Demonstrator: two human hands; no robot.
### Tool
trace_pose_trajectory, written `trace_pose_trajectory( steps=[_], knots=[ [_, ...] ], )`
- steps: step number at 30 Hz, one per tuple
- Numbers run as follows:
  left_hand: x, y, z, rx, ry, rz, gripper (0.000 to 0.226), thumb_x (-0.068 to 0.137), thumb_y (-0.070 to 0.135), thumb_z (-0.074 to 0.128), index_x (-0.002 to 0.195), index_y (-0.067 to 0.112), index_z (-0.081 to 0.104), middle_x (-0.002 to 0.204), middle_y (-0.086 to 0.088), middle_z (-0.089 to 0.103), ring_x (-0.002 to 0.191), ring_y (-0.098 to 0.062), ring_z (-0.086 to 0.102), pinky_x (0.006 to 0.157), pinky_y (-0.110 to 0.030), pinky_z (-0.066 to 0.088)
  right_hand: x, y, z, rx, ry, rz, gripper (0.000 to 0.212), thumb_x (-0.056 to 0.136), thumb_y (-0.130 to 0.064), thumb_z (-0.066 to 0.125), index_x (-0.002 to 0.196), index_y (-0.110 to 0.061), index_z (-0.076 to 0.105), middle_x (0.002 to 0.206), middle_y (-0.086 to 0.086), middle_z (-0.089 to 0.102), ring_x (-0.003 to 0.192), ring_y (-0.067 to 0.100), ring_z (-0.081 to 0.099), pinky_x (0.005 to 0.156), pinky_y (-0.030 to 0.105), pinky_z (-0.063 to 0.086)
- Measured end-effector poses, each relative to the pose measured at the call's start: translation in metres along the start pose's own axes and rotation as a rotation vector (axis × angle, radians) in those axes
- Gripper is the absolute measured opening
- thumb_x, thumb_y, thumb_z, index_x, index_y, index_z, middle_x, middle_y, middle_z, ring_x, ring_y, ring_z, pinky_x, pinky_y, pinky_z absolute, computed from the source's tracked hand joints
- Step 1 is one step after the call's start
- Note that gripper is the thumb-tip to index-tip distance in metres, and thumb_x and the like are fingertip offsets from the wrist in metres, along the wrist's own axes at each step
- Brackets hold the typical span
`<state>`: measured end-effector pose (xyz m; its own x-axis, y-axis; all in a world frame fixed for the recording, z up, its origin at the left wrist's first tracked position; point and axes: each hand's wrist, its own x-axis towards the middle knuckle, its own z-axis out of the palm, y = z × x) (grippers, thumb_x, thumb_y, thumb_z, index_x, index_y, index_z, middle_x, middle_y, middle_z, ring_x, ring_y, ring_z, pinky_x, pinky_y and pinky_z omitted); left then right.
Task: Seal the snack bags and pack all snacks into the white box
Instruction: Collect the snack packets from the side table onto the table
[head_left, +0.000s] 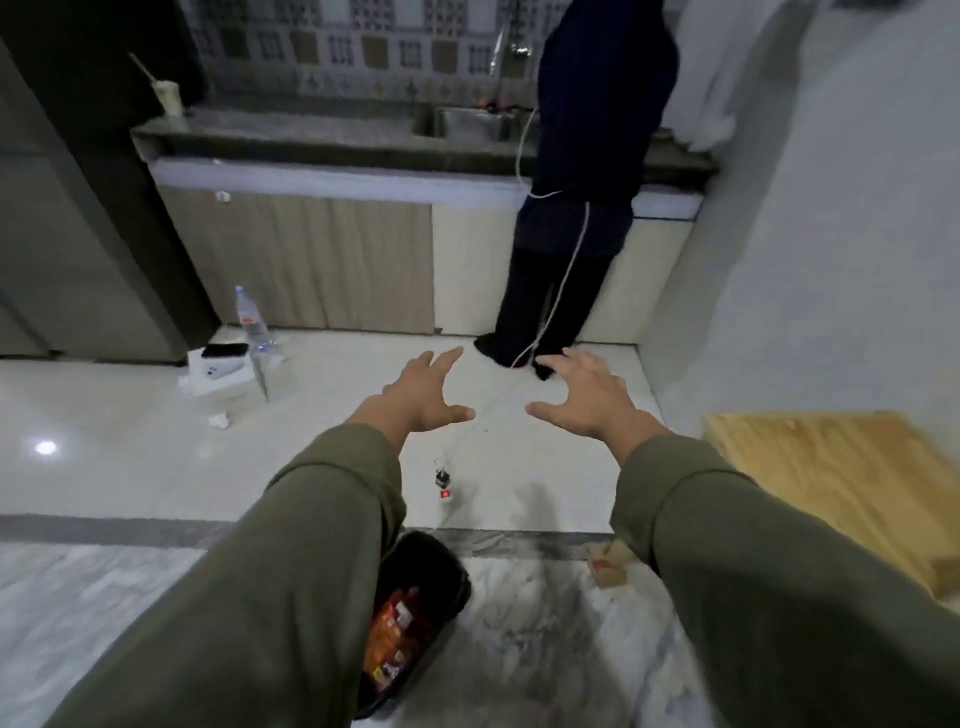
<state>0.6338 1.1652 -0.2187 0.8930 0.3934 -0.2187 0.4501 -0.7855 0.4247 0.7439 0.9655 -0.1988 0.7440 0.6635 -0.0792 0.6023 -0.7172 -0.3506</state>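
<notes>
Both my arms in olive sleeves reach forward over the pale tiled floor. My left hand (426, 392) is spread, fingers straight, holding nothing. My right hand (584, 395) mirrors it, also spread with nothing in it. Below my left forearm stands a black bin (439, 577) on the floor with red and orange snack packets (392, 639) inside, partly hidden by my sleeve. No white packing box shows clearly; a small white box (221, 376) with two phones on it lies at the left.
A person in dark clothes (587, 171) stands at the kitchen counter (322, 135) by the sink. A water bottle (253, 318) stands at the left. A power strip (445, 491) with a white cable crosses the floor. A wooden surface (831, 483) is at the right.
</notes>
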Motion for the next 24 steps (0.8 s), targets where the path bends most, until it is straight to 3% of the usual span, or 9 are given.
trace_pose_trajectory(
  steps=[5,13,24],
  knots=[
    [-0.001,0.081,0.004,0.069,-0.071,0.294,0.094,0.082,0.047,0.066,0.15,0.034,0.003,0.16,-0.008,0.005,0.148,-0.026,0.002,0.116,-0.052,0.019,-0.086,0.043,-0.043,-0.025,0.151,0.273,0.069,0.083,-0.052,0.059,0.143,-0.034,0.031,0.155,0.004,0.02,0.144,0.022,0.013,0.113,0.047,0.02],
    [-0.07,0.222,0.047,0.18,-0.198,0.724,0.098,0.079,0.05,0.067,0.151,0.03,0.003,0.16,-0.007,0.009,0.147,-0.027,0.009,0.115,-0.052,0.022,-0.273,0.078,-0.08,-0.035,0.312,0.664,0.072,0.083,-0.055,0.058,0.145,-0.036,0.027,0.156,0.004,0.017,0.144,0.027,0.013,0.114,0.051,0.022],
    [-0.259,0.417,0.146,0.267,-0.41,1.274,0.093,0.083,0.049,0.064,0.15,0.033,0.002,0.16,-0.003,0.007,0.148,-0.024,0.004,0.116,-0.052,0.019,-0.556,0.097,-0.103,-0.053,0.556,1.18,0.069,0.084,-0.052,0.058,0.143,-0.035,0.028,0.156,0.004,0.017,0.145,0.023,0.012,0.114,0.048,0.017]
  ],
)
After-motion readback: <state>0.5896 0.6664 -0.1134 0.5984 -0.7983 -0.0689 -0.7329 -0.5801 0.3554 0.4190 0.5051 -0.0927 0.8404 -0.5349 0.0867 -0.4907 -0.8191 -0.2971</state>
